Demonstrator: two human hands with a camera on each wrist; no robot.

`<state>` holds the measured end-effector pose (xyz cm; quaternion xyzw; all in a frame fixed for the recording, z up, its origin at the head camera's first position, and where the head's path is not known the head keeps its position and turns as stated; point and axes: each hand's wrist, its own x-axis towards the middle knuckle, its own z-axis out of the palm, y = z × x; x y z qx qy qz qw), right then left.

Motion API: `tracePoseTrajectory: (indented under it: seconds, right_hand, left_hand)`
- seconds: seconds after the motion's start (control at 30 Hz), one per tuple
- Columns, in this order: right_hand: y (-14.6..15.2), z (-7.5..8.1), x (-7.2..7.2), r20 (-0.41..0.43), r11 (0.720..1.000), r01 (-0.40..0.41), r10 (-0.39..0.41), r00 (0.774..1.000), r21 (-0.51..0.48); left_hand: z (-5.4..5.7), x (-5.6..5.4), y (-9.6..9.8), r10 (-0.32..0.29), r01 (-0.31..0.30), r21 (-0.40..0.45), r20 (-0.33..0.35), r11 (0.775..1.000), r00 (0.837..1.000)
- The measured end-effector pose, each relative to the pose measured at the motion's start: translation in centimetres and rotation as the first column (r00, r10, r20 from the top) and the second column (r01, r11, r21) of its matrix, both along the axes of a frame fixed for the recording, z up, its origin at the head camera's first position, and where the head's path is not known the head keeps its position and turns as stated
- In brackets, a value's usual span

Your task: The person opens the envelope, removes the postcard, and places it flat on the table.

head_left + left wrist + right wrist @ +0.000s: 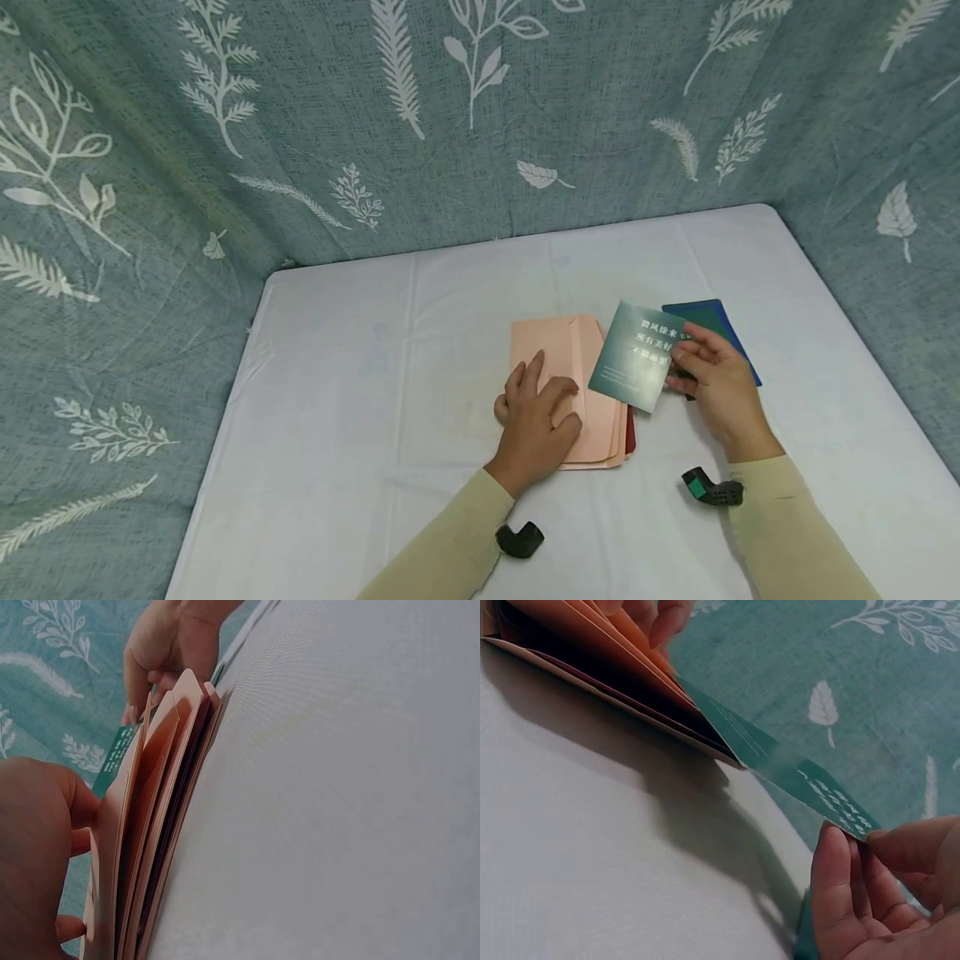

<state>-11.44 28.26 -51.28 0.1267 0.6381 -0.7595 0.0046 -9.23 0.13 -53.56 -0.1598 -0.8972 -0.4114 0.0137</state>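
Note:
My right hand [723, 387] pinches the right edge of a green card [630, 358] with white printed lettering, thumb on one face and fingers on the other. The card slants, its left part overlapping the right edge of a stack of pink envelopes [546, 342]. On the top envelope rests my left hand [534, 429], fingers spread and slightly bent. In the left wrist view, the left fingertips touch the envelope's face, and the envelopes [161, 772] fan apart along one side. In the right wrist view, the card [769, 761] reaches from the right hand [885, 892] to the gaping stack.
A dark red piece [630, 431] peeks out under the envelopes' right side. Behind the right hand lies a dark green, blue-edged flat item [708, 315], partly hidden. The white-covered table [337, 375] is bordered by patterned teal curtains [315, 100].

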Motion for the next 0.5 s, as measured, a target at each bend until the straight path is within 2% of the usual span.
tracePoseTrajectory:
  seconds: [0.5]
  right_hand:
    - [1.9,0.3,0.0,0.005,0.992,0.127,-0.127,0.992,-0.020]
  left_hand:
    - [0.2,0.1,0.1,0.001,-0.001,-0.003,0.002,1.000,1.000]
